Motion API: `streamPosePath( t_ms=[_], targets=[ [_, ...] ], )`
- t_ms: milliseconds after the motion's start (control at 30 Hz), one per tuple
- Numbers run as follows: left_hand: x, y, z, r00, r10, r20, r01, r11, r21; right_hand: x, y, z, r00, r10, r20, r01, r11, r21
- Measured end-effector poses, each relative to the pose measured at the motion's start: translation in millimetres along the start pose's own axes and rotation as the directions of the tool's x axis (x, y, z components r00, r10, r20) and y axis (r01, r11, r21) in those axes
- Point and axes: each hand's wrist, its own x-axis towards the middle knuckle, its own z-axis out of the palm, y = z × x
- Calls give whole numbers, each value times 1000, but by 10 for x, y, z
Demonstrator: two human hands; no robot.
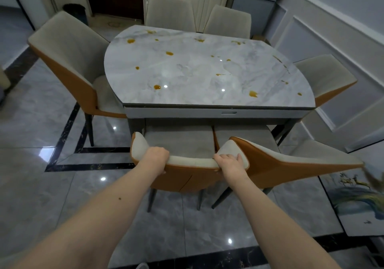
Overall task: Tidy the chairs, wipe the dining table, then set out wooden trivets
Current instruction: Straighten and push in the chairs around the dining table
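A marble-topped dining table (187,75) fills the middle of the view, dotted with several orange-brown spills (157,86). Directly in front of me stands a beige chair with an orange back (187,177), its seat partly under the table's near edge. My left hand (155,157) grips the left part of its backrest top. My right hand (229,161) grips the right part of the same backrest. A second chair (291,165) stands just to the right, angled, its backrest touching the one I hold.
More chairs surround the table: one at the left (68,54), one at the right (324,77), two at the far side (170,11). A black bin (75,13) stands at the back left. A panelled wall (342,30) runs along the right, and a patterned panel (357,202) lies on the glossy tiled floor.
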Motion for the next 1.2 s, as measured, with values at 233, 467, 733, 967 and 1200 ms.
streamPosePath(
  t_ms=[233,467,733,967,1200],
  targets=[
    [-2,99,-20,995,-78,54,80,997,-23,60,127,8,996,-86,31,87,996,-13],
    [-40,267,19,993,-104,50,106,993,-44,15,294,-18,991,-121,58,124,992,-40],
    [-35,309,104,992,-127,8,128,990,-62,-33,292,-28,992,-126,1,125,982,-142],
    [-95,325,25,989,-141,31,143,987,-69,-67,229,-50,996,-83,-24,80,991,-103],
    [-130,500,-167,995,-47,87,55,994,-99,-185,282,-23,993,-59,-104,56,998,-28]
  ],
)
